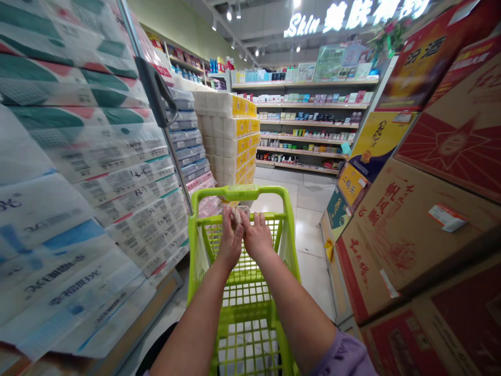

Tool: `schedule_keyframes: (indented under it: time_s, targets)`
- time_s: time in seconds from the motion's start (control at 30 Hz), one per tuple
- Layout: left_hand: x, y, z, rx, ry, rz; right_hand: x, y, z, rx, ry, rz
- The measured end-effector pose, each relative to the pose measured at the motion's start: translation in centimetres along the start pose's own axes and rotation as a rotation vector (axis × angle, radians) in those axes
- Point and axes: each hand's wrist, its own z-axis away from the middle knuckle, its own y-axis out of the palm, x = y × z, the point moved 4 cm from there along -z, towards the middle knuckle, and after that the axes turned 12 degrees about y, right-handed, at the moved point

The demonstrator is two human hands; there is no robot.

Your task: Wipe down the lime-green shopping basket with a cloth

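Note:
My left hand (230, 239) is closed around a small pale item in what looks like clear plastic (236, 214); its exact kind is too small to make out. Close beside it, my right hand (258, 237) has its thumb and forefinger on the same item, while its other fingers stretch forward near the crossbar. Both hands are above a green plastic rolling basket (290, 219) with mesh walls. A grey pull handle (151, 94) on a metal rod rises at the basket's left. Through the mesh, no goods can be made out.
Stacked paper packs (129, 193) line the left side, with yellow-and-white tissue packs (227, 125) further ahead. Cardboard cartons (407, 224) are piled on the right. A tiled aisle (309, 209) runs between them to shelves of small boxed goods (313, 122).

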Motion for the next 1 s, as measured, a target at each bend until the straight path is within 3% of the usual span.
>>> schedule_keyframes:
  time_s: [0.1,0.23,0.33,0.5,0.57,0.7,0.9,1.0]
  targets:
    - [0.4,-1.1,-0.2,-0.007,0.0,-0.175,-0.3,-0.2,-0.4,-0.018,0.031,-0.022]
    - [1.3,-0.8,0.2,0.185,-0.135,-0.397,-0.6,0.2,-0.5,-0.032,0.054,-0.067]
    - [1.1,0.0,0.5,0.284,-0.137,-0.463,-0.5,0.5,-0.2,-0.07,0.079,-0.07]
    - [1.3,0.4,0.7,0.248,-0.073,-0.48,1.0,0.7,0.5,-0.082,-0.181,-0.055]
    - [1.7,0.1,0.7,0.194,-0.057,-0.461,1.1,0.8,0.3,-0.069,-0.221,-0.06]
    - [2.3,-0.3,0.7,0.128,-0.038,-0.483,-0.1,0.3,-0.8,-0.133,-0.131,-0.101]
    - [2.1,-0.7,0.8,0.159,-0.069,-0.598,-3.6,-0.7,-2.2,-0.244,0.206,-0.155]
    - [1.9,-0.7,0.8,0.173,-0.067,-0.617,-3.7,-0.6,-2.1,-0.263,0.197,-0.167]
